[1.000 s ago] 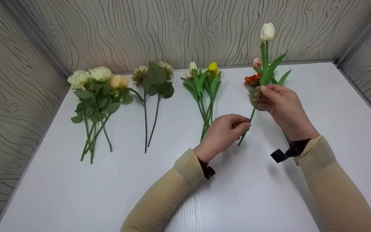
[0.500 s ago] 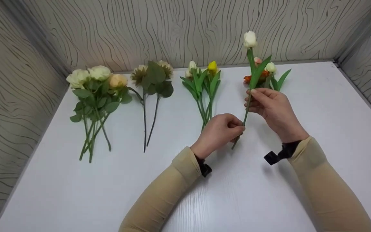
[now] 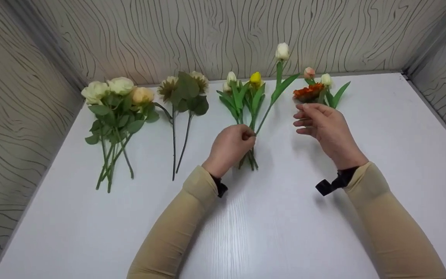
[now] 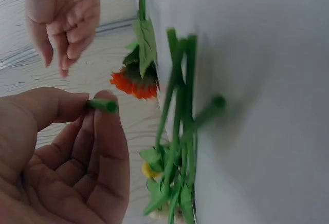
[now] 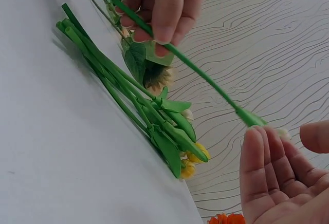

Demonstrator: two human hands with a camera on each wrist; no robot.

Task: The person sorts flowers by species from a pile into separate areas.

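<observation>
My left hand (image 3: 229, 149) pinches the stem of a white tulip (image 3: 282, 51) between thumb and forefinger. The bloom leans up and right, away from that hand. In the left wrist view the cut end of the stem (image 4: 105, 105) pokes out between the fingertips. Just behind this hand lies a bunch of tulips (image 3: 239, 97), white and yellow, stems crossing on the table. My right hand (image 3: 327, 131) holds nothing, its fingers loosely extended in front of an orange gerbera (image 3: 310, 93). The right wrist view shows the held green stem (image 5: 205, 82) running between both hands.
At the left lies a bunch of cream and peach roses (image 3: 120, 88). Two brown-stemmed flowers (image 3: 174, 143) lie between them and the tulips. Beside the gerbera are a peach bud (image 3: 309, 73) and a pale bloom (image 3: 326, 80). Wood-patterned panels (image 3: 223, 35) border the white table (image 3: 277, 232).
My left hand has carried the white tulip leftward to the tulip bunch. The right hand has let go of its stem and stays near the gerbera, its fingers now apart.
</observation>
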